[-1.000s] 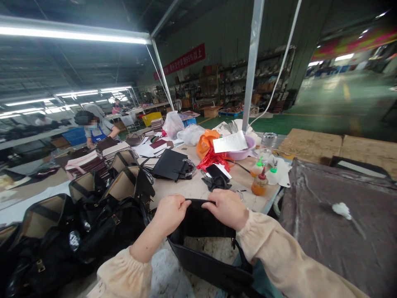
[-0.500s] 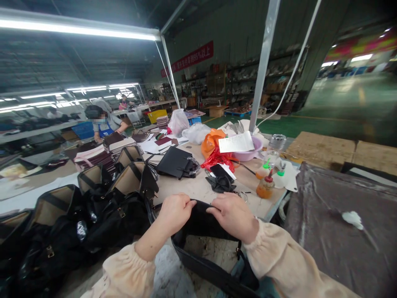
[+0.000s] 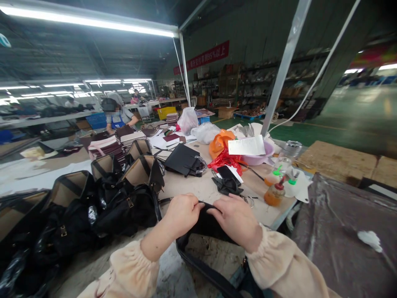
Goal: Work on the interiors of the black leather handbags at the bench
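My left hand (image 3: 183, 213) and my right hand (image 3: 237, 219) pinch the far edge of a black bag part (image 3: 207, 267) shaped like an open loop. The two hands are a short way apart, thumbs turned toward each other. Through the loop, a stained worktop shows. Left of my hands stand several black handbags (image 3: 130, 211) with tan linings and gold-coloured clasps. Just beyond my hands lie a bundle of black strips (image 3: 228, 185) and a flat black phone-like slab (image 3: 227, 174).
Farther back are black flat pieces (image 3: 182, 159), a red plastic bag (image 3: 228, 159), a lilac basin (image 3: 257, 156) and a paper sheet (image 3: 246, 145). Bottles of orange liquid (image 3: 274, 195) stand by the right edge. A co-worker (image 3: 119, 114) bends over stacked panels. A metal post (image 3: 287, 66) rises at right.
The view has swung a little to the left, so the scene sits farther right. Both hands keep their hold on the black bag part.
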Tool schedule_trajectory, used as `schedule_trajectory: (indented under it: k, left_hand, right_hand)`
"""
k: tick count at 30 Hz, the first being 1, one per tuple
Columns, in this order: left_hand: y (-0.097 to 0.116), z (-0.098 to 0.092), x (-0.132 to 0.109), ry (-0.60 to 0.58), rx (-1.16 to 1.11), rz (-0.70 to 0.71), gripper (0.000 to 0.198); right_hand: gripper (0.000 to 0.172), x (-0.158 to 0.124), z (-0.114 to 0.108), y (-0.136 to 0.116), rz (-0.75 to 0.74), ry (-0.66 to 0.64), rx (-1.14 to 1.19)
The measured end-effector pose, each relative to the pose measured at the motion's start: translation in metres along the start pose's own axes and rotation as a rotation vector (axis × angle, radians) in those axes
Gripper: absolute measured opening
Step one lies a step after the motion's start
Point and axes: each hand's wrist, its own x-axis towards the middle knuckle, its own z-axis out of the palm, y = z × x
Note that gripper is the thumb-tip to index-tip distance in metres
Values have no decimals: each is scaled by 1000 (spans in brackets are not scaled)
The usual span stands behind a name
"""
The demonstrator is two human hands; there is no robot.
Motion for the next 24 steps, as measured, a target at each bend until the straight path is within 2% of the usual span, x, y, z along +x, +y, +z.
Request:
schedule_trajectory:
  k: [6,13,17,20,24]
  left_hand:
    - [0,-3,1,-4,-53,34,37]
    - [-4,-13,-12,-71,-89,104,37]
    - [-5,-20,-17,-113,-142,48,31]
    - [-3,-24,-19,-89,-142,-11,23]
    - [-1,-24,-17,-59,-104,-17,30]
  right_hand:
    - [28,3,4,0,-12,20,12]
    - [28,4,5,3,-20,32,16]
    - [29,4,5,3,25,26,-2]
    - [30,4,4,2,53,24,-18]
    - [30,3,4,1,61,19,-25]
